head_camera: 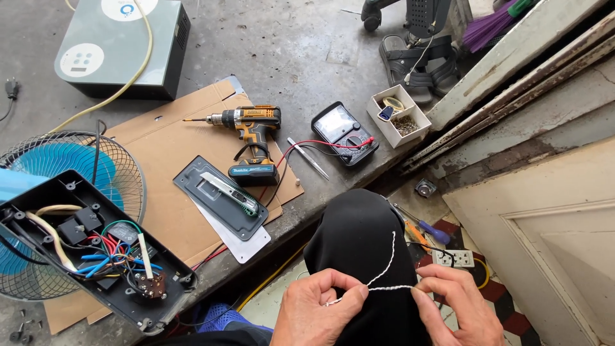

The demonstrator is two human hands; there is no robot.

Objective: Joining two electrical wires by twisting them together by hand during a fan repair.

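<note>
You held a twisted white wire point(383, 274) over your knee.

Your left hand point(318, 309) pinched one end of it between closed fingertips, and your right hand point(458, 303) gripped the other end the same way; a third strand rose from the middle against your black trouser leg point(359, 240). The twisting looked under way. Beyond, on the floor's cardboard sheet point(163, 147), lay a cordless drill point(246, 128), a utility knife point(232, 193) and a multimeter point(343, 131); the opened fan base point(90, 250) sat at the left.
</note>
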